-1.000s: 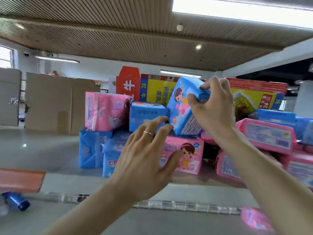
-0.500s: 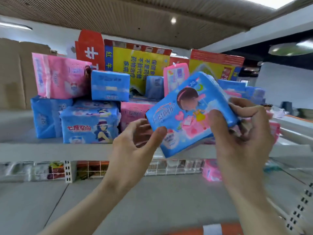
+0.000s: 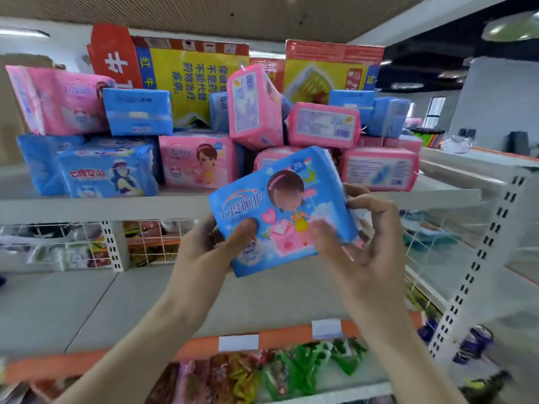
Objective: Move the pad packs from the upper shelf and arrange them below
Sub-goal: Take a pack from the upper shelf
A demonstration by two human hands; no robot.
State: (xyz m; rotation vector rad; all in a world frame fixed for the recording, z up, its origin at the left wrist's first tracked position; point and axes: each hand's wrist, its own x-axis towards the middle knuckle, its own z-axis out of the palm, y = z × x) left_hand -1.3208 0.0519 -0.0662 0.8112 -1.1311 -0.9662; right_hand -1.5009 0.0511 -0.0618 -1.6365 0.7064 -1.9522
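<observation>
Centre of frame: a blue plastic-wrapped pad pack (image 3: 280, 211) printed with a cartoon girl, tilted, with its printed face toward the camera. The left hand (image 3: 204, 252) grips its lower left corner, thumb on the front. The right hand (image 3: 367, 243) grips its lower right edge, thumb on the front and fingers curled behind.

Upper half of frame: the grey upper shelf (image 3: 87, 208) carries stacked pink pad packs (image 3: 198, 161) and blue pad packs (image 3: 108, 170), with red-and-yellow cardboard boxes (image 3: 189, 71) at the rear.

Below the hands: a grey lower shelf (image 3: 73, 310) with an orange front strip (image 3: 285, 336).

Lower edge of frame: coloured snack packets (image 3: 291, 371).
</observation>
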